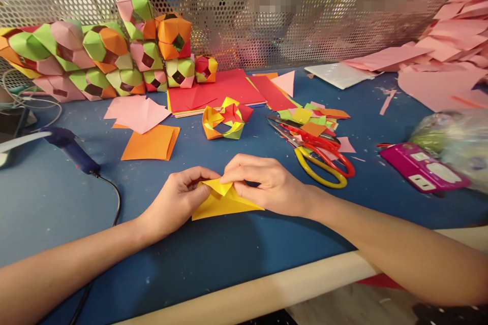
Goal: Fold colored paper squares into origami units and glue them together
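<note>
A sheet of yellow paper (221, 205) lies partly folded near the front of the blue table. My left hand (181, 200) pinches its left side between thumb and fingers. On the other side my right hand (263, 180) presses thumb and fingers round a raised flap of the same paper. Just beyond the hands sits a ring-shaped, partly joined origami piece (223, 121) in yellow, orange, red and green. Orange paper squares (150, 143) and pink paper (143, 113) lie to the left of it. My fingers hide part of the yellow fold.
Finished origami balls (102, 48) are stacked against the perforated metal screen (229, 20). Scissors with yellow and red handles (320, 167) rest beside paper scraps to the right. A blue glue gun (72, 150) trails its cord at left. Red sheets (213, 91), a magenta box (419, 165) and piled pink paper (453, 45) lie farther back.
</note>
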`<state>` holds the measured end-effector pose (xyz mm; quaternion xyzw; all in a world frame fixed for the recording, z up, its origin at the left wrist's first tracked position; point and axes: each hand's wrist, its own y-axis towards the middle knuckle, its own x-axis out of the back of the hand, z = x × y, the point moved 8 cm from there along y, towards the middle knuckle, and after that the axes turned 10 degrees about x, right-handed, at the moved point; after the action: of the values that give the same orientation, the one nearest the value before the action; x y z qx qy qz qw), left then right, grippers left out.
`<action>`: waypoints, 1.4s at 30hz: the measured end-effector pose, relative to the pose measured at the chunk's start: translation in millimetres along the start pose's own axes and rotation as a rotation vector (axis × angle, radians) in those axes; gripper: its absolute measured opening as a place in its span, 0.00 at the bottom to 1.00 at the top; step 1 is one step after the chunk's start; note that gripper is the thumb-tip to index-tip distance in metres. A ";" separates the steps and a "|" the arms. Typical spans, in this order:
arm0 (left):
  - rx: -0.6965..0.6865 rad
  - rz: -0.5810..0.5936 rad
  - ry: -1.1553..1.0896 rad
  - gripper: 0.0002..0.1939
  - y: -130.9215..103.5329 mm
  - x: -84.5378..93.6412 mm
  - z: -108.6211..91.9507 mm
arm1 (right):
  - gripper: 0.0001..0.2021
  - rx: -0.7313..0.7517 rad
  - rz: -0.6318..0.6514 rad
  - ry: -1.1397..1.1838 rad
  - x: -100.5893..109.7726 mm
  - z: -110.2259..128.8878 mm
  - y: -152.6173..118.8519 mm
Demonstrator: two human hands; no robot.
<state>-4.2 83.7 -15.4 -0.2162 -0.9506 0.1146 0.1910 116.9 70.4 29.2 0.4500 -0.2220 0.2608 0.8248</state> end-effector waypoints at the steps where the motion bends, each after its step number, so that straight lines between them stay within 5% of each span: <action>1: -0.004 -0.005 0.010 0.12 0.1 0.2 0.1 | 0.12 -0.006 0.004 -0.001 -0.6 -0.6 -0.1; 17: 0.018 0.020 -0.003 0.12 -2.3 -1.1 -4.8 | 0.14 0.048 0.048 -0.064 -1.5 5.4 0.2; 28: -0.032 -0.081 0.111 0.11 -3.1 -0.8 -4.4 | 0.03 -0.220 -0.013 -0.082 -1.1 -12.6 -3.2; 42: -0.042 -0.137 0.170 0.14 -5.4 1.0 -6.8 | 0.01 -0.251 -0.011 -0.051 -2.4 -14.7 -4.7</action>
<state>-4.2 80.3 -7.4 -0.1636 -0.9458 0.0624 0.2735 119.9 80.2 17.5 0.3510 -0.2711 0.2148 0.8702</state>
